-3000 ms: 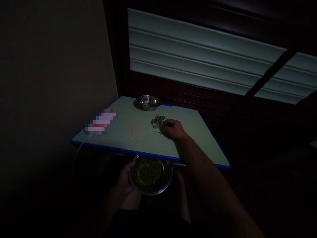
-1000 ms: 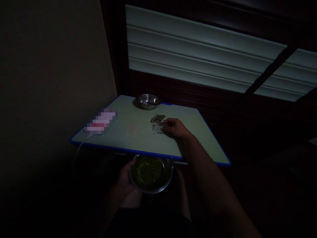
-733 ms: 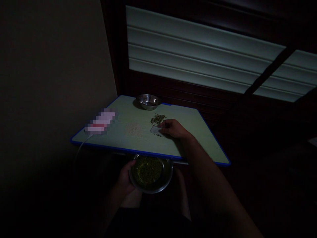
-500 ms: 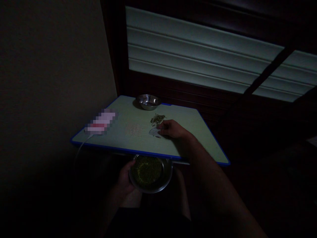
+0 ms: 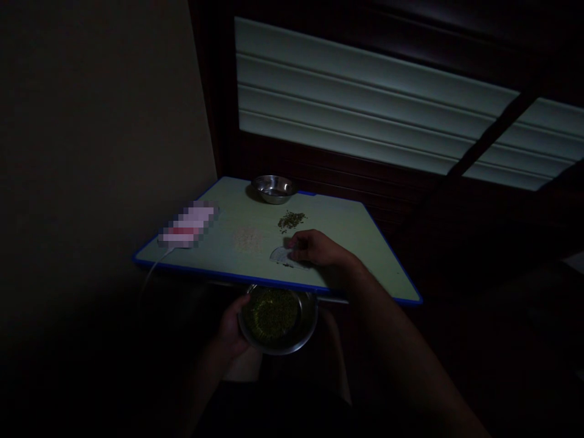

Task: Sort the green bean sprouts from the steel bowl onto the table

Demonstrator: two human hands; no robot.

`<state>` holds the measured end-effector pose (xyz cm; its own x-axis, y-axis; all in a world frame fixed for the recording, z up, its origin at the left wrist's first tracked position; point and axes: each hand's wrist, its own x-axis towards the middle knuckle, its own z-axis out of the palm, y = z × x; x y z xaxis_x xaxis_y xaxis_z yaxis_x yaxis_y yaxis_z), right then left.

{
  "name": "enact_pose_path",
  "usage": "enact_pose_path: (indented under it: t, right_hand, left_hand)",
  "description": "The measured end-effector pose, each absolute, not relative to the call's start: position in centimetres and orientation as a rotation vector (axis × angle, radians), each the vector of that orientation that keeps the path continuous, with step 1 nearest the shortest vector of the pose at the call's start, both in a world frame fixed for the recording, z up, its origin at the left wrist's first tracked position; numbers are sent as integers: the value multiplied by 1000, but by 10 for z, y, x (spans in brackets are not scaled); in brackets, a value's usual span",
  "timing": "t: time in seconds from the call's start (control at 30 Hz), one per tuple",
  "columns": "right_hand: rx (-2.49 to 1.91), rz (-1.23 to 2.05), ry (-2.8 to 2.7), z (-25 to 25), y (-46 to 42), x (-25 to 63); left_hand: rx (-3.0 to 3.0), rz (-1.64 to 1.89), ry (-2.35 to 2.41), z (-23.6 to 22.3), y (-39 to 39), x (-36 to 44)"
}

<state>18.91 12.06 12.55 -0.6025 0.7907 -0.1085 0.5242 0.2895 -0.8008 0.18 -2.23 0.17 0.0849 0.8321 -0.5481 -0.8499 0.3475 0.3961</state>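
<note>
My right hand (image 5: 314, 247) pinches a clear half-round protractor (image 5: 279, 254) against the pale green tabletop (image 5: 228, 255). A few dark grains (image 5: 287, 264) lie along the protractor's near edge. Just beyond my fingers is a small scattered pile of brownish-green grains (image 5: 292, 220). Under the table's front edge, my left hand (image 5: 232, 325) grips the rim of a steel bowl (image 5: 292, 349) from its left side. Inside the bowl lie many small green grains that look like mung beans (image 5: 271, 313); the table edge hides its far rim.
A second steel bowl (image 5: 274, 190) stands at the table's back. On the left lies a blurred-out pinkish object (image 5: 188, 226) with a white cable (image 5: 150, 274) hanging over the edge. Pale grains or specks (image 5: 247, 239) are spread mid-table. A wall (image 5: 114, 121) rises at left; the room is dark.
My right hand and the protractor have slid slightly toward the table's front edge, away from the pile, with a few grains along. My left hand and the bowl have stayed in place.
</note>
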Motion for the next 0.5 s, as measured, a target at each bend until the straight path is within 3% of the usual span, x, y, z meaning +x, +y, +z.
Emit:
enact_pose_path:
  t: [0.5]
  right_hand:
    - [-1165,1223,-2323,132,96,182]
  left_hand:
    - [-28,1245,770,1,-22,2]
